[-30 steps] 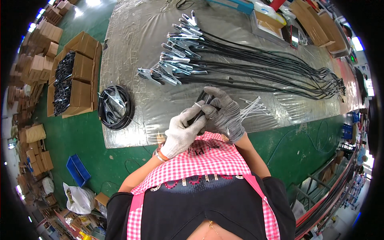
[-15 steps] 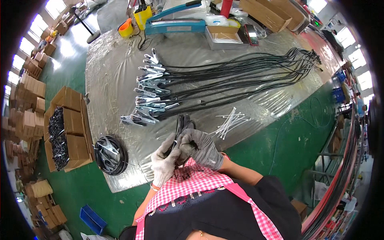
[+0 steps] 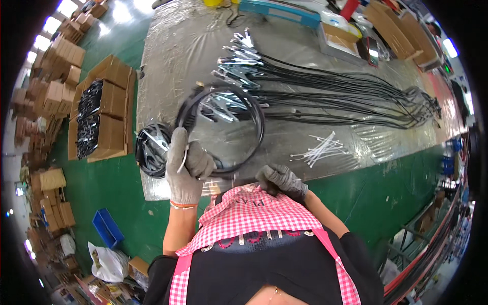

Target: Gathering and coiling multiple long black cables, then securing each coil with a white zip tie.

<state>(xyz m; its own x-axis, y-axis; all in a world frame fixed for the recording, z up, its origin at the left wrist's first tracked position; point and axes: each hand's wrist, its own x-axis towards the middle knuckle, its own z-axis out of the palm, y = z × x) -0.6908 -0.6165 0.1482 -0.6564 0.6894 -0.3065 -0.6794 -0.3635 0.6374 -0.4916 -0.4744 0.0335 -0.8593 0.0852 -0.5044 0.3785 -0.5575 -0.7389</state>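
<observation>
Shows open bench between the near edge, the white ties and the raised cable coil. Grips that coil toward the near-left corner in the left hand, fingers wrapped round its left side. Has the right hand by the near edge, fingers curled, any grip impossible to tell.

Part of the black cable coil behind the left grip, yellow object partly beyond the upper edge
</observation>
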